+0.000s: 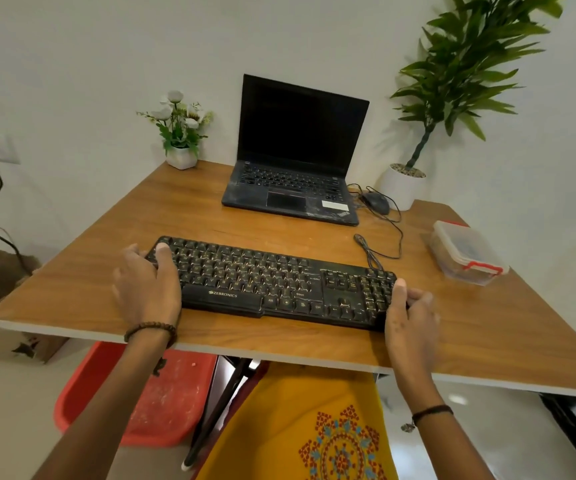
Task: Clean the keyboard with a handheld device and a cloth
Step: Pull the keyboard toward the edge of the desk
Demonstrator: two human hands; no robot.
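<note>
Keyboard (272, 282) lies near the front edge of the wooden counter (106, 271), right in front of you. Your left hand (148, 282) holds its left end, with the thumb on the keys and the fingers curled round the side. Your right hand (409, 313) holds the right end much the same way, so each grip is closed on the keyboard. You likely hold both ends to lift or tip it — maybe to shake crumbs out. A black cable (369, 251) runs from its back edge toward the mouse (376, 202) and the open laptop (297, 161) — it could tug if you lift high. A plastic box with red clips (466, 252) sits to the right. No cloth or cleaning device shows.
</note>
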